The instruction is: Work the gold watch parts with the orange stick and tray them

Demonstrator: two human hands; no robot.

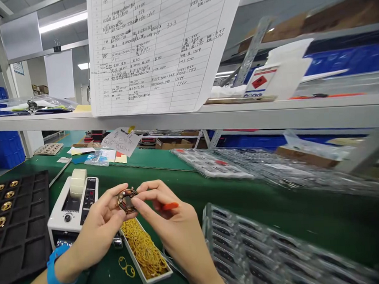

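Note:
A gold-and-dark watch case point(127, 201) with an open centre is held up over the bench. My left hand point(100, 223) wears a blue wristband point(58, 271) and grips the case's left side between thumb and fingers. At the right edge, beside the crown, my right hand point(170, 218) has its thumb and index finger closed on the case. An orange piece point(170, 206) sticks out between the right hand's fingers; the rest of it is hidden. Below the hands lies a white box point(157, 278) full of yellow rubber bands point(144, 250).
A black compartment tray point(32, 224) holding gold watch cases lies at left, beside a white tape dispenser point(73, 205). Clear plastic trays point(263, 247) with dark parts are at right. A shelf point(188, 120) crosses ahead, with a handwritten sheet point(160, 55). Loose rubber bands point(126, 268) lie on the green bench.

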